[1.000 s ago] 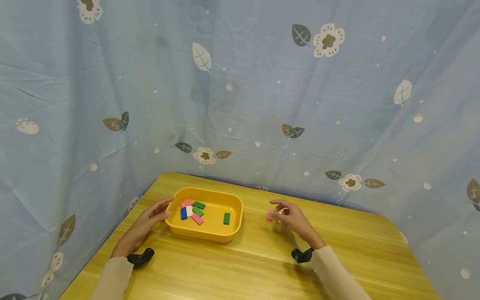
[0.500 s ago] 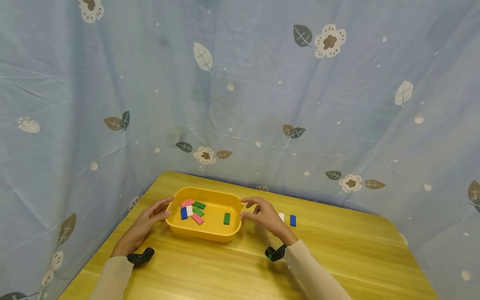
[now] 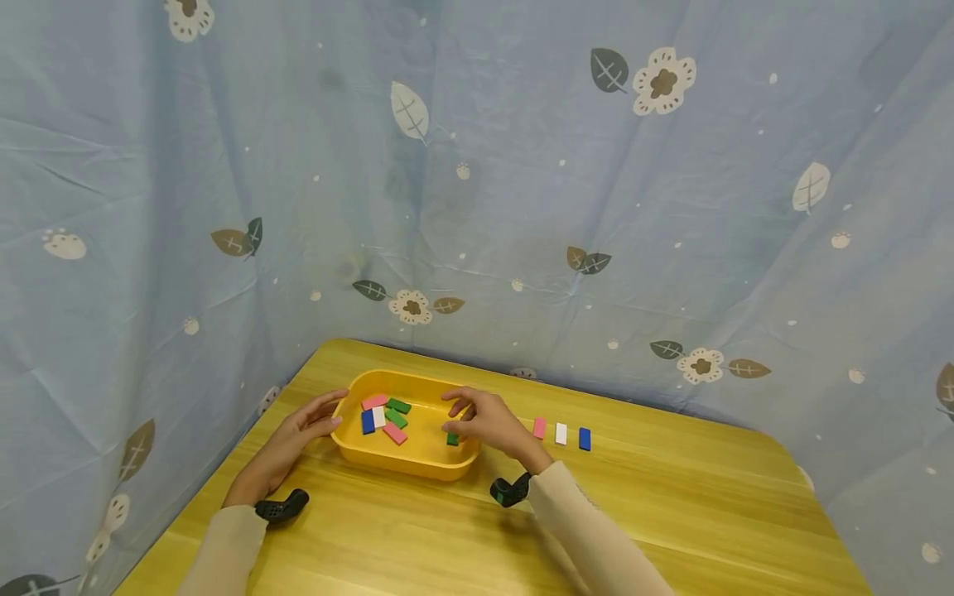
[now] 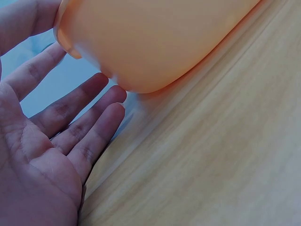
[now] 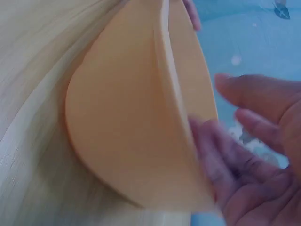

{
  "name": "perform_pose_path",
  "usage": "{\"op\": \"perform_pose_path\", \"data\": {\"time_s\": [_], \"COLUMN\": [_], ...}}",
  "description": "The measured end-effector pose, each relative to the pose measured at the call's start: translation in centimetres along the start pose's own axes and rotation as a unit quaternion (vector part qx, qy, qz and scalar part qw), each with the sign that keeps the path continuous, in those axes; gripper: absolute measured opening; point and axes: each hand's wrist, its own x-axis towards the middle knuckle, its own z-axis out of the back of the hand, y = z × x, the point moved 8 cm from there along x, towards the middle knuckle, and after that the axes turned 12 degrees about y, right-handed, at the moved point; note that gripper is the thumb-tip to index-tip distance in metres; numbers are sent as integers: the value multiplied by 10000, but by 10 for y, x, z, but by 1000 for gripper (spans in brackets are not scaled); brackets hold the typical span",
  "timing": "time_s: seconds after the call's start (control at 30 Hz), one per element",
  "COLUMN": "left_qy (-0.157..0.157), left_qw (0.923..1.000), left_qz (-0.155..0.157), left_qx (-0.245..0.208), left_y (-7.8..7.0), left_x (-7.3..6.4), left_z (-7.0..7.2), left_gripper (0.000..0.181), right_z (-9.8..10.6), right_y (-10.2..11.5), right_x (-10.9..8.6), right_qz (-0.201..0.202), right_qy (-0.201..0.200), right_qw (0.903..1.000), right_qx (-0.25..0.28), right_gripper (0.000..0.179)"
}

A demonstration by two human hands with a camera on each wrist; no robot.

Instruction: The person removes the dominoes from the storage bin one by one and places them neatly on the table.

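Note:
The yellow plastic tub [image 3: 402, 464] stands on the table. My left hand [image 3: 286, 447] touches its left end; in the left wrist view the fingers [image 4: 96, 134] are mostly straight against the outer wall [image 4: 146, 42]. Over the tub's right end is my right hand [image 3: 488, 420], with thumb and fingers apart, close above a green domino-like block [image 3: 452, 439] that it partly hides. The right wrist view shows these fingers [image 5: 218, 155] reaching over the rim, slightly blurred. More flat blocks lie at the tub's left: a blue one [image 3: 368, 423], a white one [image 3: 379, 416], pink [image 3: 395, 433] and green ones [image 3: 398, 406].
Right of the tub, a pink block [image 3: 540, 428], a white block [image 3: 561, 434] and a blue block [image 3: 585, 439] lie in a spaced row on the wooden table [image 3: 693, 497]. A patterned blue curtain [image 3: 507, 190] hangs behind the table.
My right hand has let go of the pink block beside the white one and moved left, past the tub's right rim, to over the green block. The left hand has stayed at the tub.

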Motion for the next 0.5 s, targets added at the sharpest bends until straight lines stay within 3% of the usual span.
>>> {"op": "perform_pose_path", "data": {"time_s": [0.2, 0.5], "left_qy": [49, 105], "left_qw": [10000, 9998], "left_qz": [-24, -47], "left_qx": [-82, -175], "left_y": [0, 1], "left_x": [1, 1], "left_z": [2, 1], "left_gripper": [52, 53], "right_z": [-10, -23], "right_y": [10, 0], "right_x": [14, 27], "right_qz": [-412, -647], "right_qy": [136, 293], "right_qw": [9966, 9972], "right_qx": [-706, -248], "right_gripper": [36, 40]}}
